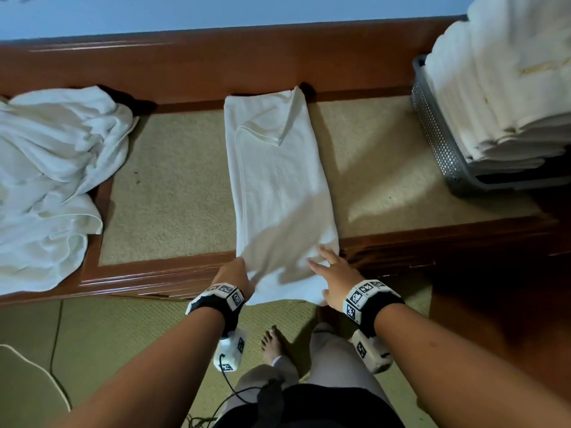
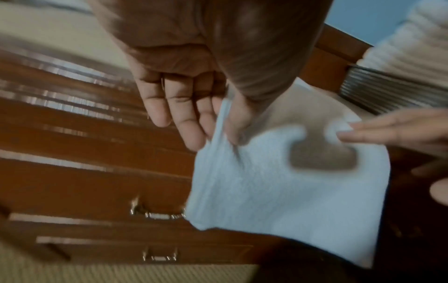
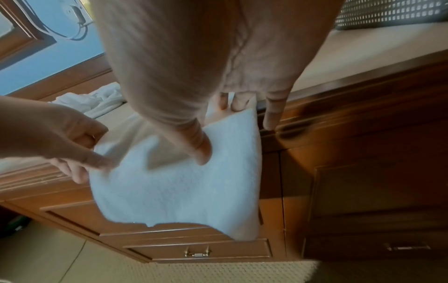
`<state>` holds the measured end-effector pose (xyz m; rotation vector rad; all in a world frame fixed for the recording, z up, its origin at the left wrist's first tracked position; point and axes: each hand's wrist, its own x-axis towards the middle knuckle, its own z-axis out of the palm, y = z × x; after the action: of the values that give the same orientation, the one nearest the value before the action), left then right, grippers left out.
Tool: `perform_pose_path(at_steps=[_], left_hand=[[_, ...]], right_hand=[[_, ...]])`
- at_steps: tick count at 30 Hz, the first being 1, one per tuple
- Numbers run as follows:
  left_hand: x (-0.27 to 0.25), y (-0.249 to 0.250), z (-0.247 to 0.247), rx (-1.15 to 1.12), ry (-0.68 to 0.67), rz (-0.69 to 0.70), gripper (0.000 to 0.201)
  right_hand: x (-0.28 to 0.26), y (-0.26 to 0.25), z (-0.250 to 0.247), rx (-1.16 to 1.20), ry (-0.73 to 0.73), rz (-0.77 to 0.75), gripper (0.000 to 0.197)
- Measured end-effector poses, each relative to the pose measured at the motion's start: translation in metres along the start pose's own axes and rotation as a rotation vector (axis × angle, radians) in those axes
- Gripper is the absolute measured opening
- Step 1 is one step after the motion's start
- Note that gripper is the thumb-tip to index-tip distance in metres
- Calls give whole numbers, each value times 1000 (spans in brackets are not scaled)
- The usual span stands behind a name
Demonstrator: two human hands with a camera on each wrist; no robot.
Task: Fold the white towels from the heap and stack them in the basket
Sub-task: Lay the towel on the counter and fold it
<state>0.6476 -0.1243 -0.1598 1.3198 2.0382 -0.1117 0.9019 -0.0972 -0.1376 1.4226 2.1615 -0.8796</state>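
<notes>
Left hand pinches the folded towel overhanging the counter; right hand lies flat, fingers spread. Uneven pulling could skew the fold.

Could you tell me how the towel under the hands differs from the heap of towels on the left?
The towel lies flat in a long folded strip; the heap is crumpled. The left hand pinches the towel and the right hand rests on it; the heap lies untouched. Both are white.

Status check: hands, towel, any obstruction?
Left hand pinches towel near edge. Right hand flat on it. Towel overhangs counter front. Nothing in the way.
</notes>
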Motion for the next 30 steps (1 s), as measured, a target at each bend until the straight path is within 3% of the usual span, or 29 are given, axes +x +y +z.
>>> perform_pose_path(at_steps=[2, 4, 7, 10, 14, 17, 20, 22, 25, 27, 30], left_hand=[[-2, 4, -9, 60, 98, 51, 47], [-3, 11, -16, 168, 183, 209, 43], [-2, 22, -15, 317, 19, 434, 39], [-5, 25, -5, 345, -184, 370, 36], [-10, 25, -1, 294, -186, 296, 37], [-4, 32, -10, 274, -133, 211, 30], [6, 47, -25, 261, -70, 152, 29], [13, 57, -32, 262, -18, 142, 36], [25, 72, -43, 365, 30, 161, 51], [35, 85, -53, 577, 65, 175, 57], [48, 107, -74, 944, 166, 90, 57]], right_hand=[[-1, 3, -5, -1, -12, -15, 81], [1, 5, -8, 6, 19, -28, 75], [4, 4, -11, 15, 143, -44, 55], [2, 9, -5, -28, 125, 36, 34], [-2, 27, 8, -125, -107, 108, 44], [1, 32, -6, -83, -42, 70, 29], [10, 35, -34, -63, 152, -25, 14], [19, 39, -52, -45, 247, -90, 29], [35, 46, -74, -78, 209, -179, 53], [47, 52, -84, -120, 137, -205, 59], [63, 58, -91, -201, 9, -159, 64]])
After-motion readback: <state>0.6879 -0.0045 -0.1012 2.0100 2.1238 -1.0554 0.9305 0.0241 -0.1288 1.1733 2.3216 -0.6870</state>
